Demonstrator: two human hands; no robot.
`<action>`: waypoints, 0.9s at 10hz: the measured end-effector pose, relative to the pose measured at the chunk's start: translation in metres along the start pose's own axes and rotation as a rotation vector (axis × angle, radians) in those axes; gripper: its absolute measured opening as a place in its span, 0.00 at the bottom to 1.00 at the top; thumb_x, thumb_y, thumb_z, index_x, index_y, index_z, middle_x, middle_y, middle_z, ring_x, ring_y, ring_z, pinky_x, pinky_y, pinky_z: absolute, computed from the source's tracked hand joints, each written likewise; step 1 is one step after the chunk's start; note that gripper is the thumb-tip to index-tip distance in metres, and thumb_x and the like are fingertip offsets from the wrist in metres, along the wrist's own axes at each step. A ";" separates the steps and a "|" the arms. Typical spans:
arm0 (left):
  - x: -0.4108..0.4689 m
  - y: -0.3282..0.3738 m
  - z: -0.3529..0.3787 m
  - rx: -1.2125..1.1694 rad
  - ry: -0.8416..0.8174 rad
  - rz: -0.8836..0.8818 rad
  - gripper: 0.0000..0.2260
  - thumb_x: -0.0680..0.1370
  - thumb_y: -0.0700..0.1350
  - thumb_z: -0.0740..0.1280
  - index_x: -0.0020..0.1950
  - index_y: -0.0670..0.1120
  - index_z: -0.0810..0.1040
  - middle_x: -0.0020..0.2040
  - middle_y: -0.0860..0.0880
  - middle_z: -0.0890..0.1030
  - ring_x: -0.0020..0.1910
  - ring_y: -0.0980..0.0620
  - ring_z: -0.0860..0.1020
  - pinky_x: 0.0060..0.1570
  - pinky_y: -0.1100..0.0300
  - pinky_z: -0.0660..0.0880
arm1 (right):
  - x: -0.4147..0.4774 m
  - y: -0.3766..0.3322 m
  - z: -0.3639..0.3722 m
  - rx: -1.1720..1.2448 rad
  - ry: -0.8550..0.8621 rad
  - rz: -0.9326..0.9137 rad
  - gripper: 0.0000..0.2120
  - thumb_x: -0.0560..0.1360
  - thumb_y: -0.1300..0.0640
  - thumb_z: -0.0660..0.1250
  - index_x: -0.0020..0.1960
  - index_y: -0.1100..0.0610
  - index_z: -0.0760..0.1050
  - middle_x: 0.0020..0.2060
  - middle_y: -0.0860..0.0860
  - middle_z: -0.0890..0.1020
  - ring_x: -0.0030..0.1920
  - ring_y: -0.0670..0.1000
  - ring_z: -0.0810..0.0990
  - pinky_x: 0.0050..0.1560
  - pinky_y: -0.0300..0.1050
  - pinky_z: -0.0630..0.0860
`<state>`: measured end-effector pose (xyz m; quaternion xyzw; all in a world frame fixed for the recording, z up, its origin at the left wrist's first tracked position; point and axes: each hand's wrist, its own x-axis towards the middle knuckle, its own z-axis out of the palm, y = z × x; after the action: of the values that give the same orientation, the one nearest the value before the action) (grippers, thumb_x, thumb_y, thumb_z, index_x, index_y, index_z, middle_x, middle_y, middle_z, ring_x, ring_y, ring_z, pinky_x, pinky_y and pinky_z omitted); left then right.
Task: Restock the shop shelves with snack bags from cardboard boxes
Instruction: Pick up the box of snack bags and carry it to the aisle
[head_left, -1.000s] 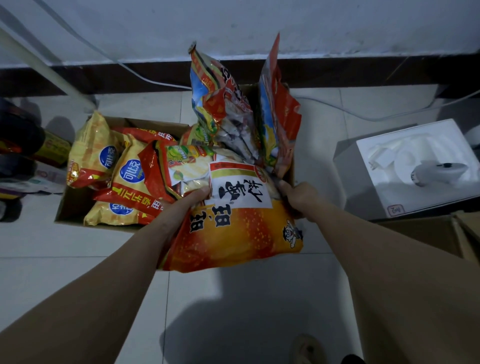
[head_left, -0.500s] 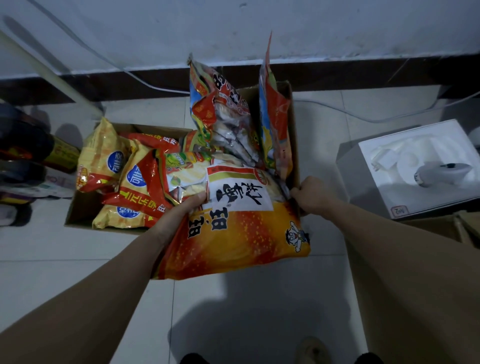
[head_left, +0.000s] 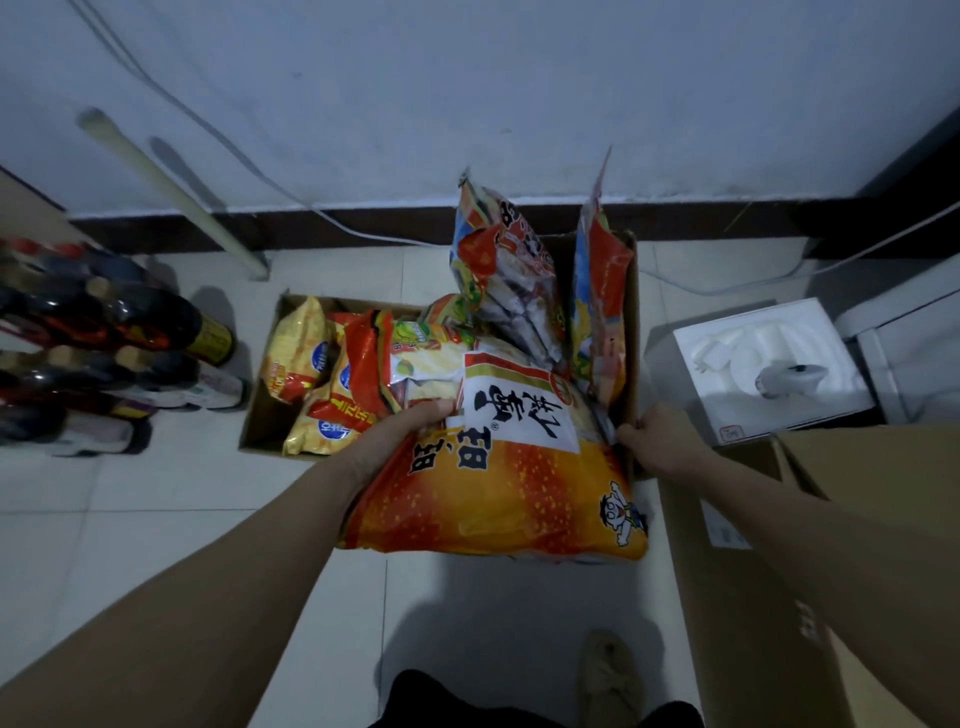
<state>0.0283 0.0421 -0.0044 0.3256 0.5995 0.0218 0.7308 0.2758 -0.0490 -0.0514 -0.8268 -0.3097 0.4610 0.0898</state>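
A cardboard box (head_left: 629, 332) stands on the tiled floor, full of snack bags. A large orange bag (head_left: 498, 493) with a white label lies across its near edge. My left hand (head_left: 410, 428) grips that bag's left side, thumb on top. My right hand (head_left: 657, 441) is closed at the bag's right edge next to the box wall; whether it grips the bag or the box I cannot tell. Two tall bags (head_left: 506, 270) stand upright at the back of the box. Yellow bags (head_left: 298, 358) with blue round logos lie on the left.
Dark bottles (head_left: 104, 332) lie stacked at the left. A white foam tray (head_left: 727, 374) with a small device sits at the right. A second cardboard box (head_left: 769, 597) stands at my right. A pole (head_left: 176, 192) and a cable lean along the wall. My shoe (head_left: 610, 680) is below.
The view has pulled back and turned left, so the bottles and the right box now show. The orange bag has come slightly nearer. Both hands keep their grip.
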 end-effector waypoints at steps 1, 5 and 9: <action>-0.062 0.017 -0.015 0.044 -0.097 -0.004 0.12 0.77 0.54 0.63 0.54 0.50 0.79 0.45 0.46 0.86 0.41 0.47 0.84 0.42 0.57 0.79 | -0.046 -0.028 -0.019 -0.002 0.025 -0.017 0.16 0.78 0.60 0.61 0.33 0.63 0.72 0.27 0.57 0.77 0.23 0.47 0.78 0.21 0.33 0.73; -0.311 0.048 -0.087 -0.105 0.027 0.129 0.15 0.76 0.56 0.63 0.54 0.49 0.80 0.47 0.44 0.86 0.46 0.43 0.84 0.50 0.51 0.77 | -0.253 -0.178 -0.062 -0.094 0.036 -0.198 0.17 0.77 0.59 0.61 0.30 0.62 0.72 0.25 0.55 0.77 0.20 0.47 0.78 0.22 0.37 0.74; -0.518 -0.014 -0.139 -0.424 0.325 0.234 0.15 0.75 0.57 0.64 0.52 0.48 0.81 0.45 0.44 0.86 0.40 0.44 0.85 0.50 0.51 0.79 | -0.397 -0.309 -0.029 -0.295 -0.202 -0.582 0.14 0.77 0.61 0.60 0.33 0.63 0.72 0.31 0.58 0.79 0.29 0.54 0.79 0.30 0.43 0.78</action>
<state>-0.2459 -0.1249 0.4261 0.2248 0.6493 0.2826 0.6693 0.0148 -0.0366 0.3797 -0.6580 -0.6032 0.4460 0.0659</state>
